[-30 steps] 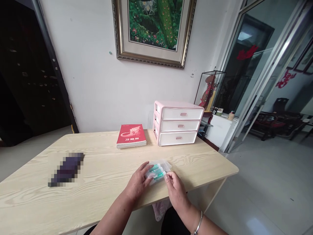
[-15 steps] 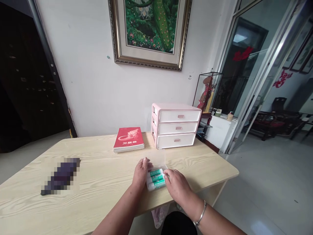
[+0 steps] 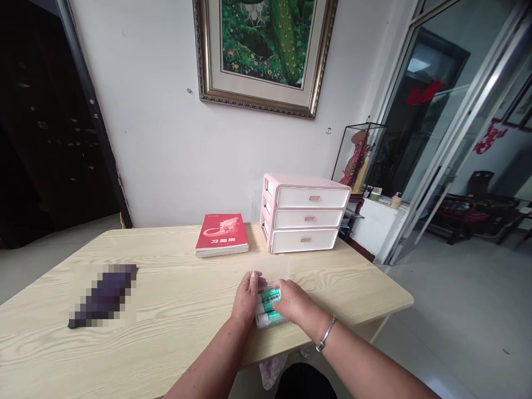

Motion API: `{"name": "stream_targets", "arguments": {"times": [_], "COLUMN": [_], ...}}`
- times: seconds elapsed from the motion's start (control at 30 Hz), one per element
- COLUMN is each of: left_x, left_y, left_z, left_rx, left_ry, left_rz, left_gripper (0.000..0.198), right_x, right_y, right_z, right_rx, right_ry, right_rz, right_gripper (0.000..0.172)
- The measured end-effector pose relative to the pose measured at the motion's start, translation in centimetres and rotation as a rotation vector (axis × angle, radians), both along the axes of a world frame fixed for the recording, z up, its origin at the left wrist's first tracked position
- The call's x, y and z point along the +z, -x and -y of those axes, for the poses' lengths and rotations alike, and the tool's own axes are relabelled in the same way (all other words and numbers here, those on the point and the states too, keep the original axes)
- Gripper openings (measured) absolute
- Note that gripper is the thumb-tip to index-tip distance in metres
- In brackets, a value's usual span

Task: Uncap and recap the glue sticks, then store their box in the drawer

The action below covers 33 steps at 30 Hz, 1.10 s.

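Note:
A clear plastic box (image 3: pixel 270 323) lies near the front edge of the table, holding several green-and-white glue sticks (image 3: pixel 271 317) side by side. Its see-through lid (image 3: pixel 277 268) appears folded back towards the drawers. My left hand (image 3: pixel 247 296) grips the box along its left side, thumb up at the far corner. My right hand (image 3: pixel 293 302), closed, reaches over the box from the right, with thumb and fingertips pinching at the farthest glue stick. The right ends of the sticks are hidden beneath it.
Behind the box stand a pink-and-white drawer unit (image 3: pixel 307 219) and a red book (image 3: pixel 222 233). A dark, pixelated object (image 3: pixel 103 296) lies on the left of the wooden table (image 3: pixel 174 310). The table's right corner juts out over the floor.
My right hand has moved from the right edge of the box inward over the glue sticks, covering more of them. My left hand still holds the box. The view has shifted slightly.

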State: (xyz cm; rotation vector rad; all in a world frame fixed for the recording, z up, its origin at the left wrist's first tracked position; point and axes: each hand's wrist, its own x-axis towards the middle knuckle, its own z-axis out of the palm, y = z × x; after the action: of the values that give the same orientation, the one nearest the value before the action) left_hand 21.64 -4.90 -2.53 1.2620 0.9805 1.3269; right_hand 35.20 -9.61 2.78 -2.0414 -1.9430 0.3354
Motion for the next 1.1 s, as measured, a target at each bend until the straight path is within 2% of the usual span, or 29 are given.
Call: {"name": "stream_targets", "arguments": {"times": [0.13, 0.27, 0.33, 0.47, 0.57, 0.67, 0.77, 0.87, 1.0, 1.1], "left_x": [0.4, 0.9, 1.2, 1.4, 1.4, 1.7, 2.9, 4.6, 6.0, 6.1], "left_y": [0.1, 0.2, 0.3, 1.0, 1.9, 3.0, 3.8, 4.2, 4.6, 5.7], "left_z": [0.1, 0.4, 0.5, 1.0, 2.4, 4.5, 6.4, 7.2, 7.0, 6.3], "left_rx": [-0.017, -0.007, -0.006, 0.068, 0.214, 0.300, 0.197, 0.009, -0.189, -0.199], "left_ry": [-0.003, -0.011, -0.022, -0.043, -0.167, -0.438, -0.671, -0.753, -0.633, -0.550], "left_rz": [-0.018, -0.070, -0.113, -0.170, -0.253, -0.432, -0.631, -0.771, -0.839, -0.906], "left_gripper": [0.049, 0.050, 0.051, 0.055, 0.060, 0.060, 0.059, 0.067, 0.079, 0.076], "right_x": [-0.7, -1.3, -1.4, -1.3, -0.7, 0.5, 2.0, 3.4, 3.8, 3.3], "right_y": [-1.0, -1.6, -1.7, -1.9, -2.2, -2.4, -2.1, -1.0, 1.0, 1.6], "right_z": [-0.5, -0.9, -1.0, -1.2, -1.2, -0.7, 0.5, 2.1, 3.6, 3.7], "right_rx": [0.005, -0.066, -0.088, -0.113, -0.125, -0.124, -0.096, -0.033, 0.049, 0.075], "right_ry": [-0.023, -0.031, -0.049, -0.097, -0.118, -0.133, -0.158, -0.153, -0.113, -0.117], "right_rz": [-0.203, -0.547, -0.605, -0.657, -0.691, -0.728, -0.805, -0.895, -0.999, -0.982], "right_gripper": [0.050, 0.030, 0.022, 0.022, 0.022, 0.024, 0.024, 0.025, 0.025, 0.034]}}
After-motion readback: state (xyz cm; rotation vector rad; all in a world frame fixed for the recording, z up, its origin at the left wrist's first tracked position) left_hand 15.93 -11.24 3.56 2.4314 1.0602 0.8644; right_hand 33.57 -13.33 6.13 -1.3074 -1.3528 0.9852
